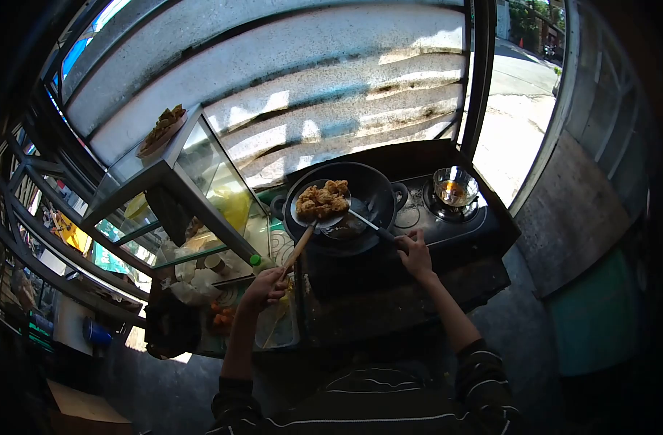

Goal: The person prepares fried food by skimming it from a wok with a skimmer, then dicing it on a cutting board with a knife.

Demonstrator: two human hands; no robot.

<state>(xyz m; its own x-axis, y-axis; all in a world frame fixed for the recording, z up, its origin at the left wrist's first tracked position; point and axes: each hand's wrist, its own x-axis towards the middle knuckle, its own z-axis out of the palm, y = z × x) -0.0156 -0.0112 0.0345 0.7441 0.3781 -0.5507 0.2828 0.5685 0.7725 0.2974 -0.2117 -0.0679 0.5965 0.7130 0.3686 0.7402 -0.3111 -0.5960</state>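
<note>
My left hand (265,288) is closed round the wooden handle (299,250) of a skimmer. Browned fried pieces (323,200) are heaped on the skimmer's round head, over a dark wok (375,192) on the stove. My right hand (416,255) grips the dark handle of a metal utensil (365,221). Its thin shaft reaches up to the right edge of the heap. Whatever part of that utensil lies behind the food is hidden. Dark liquid shows low in the wok, under the skimmer.
Right of the wok, a glass bowl (455,187) with amber liquid sits on the other burner. A glass display case (201,174) stands at the left, with a plate of food on top. A green-capped bottle (261,264) and plastic bags (194,284) are near my left hand.
</note>
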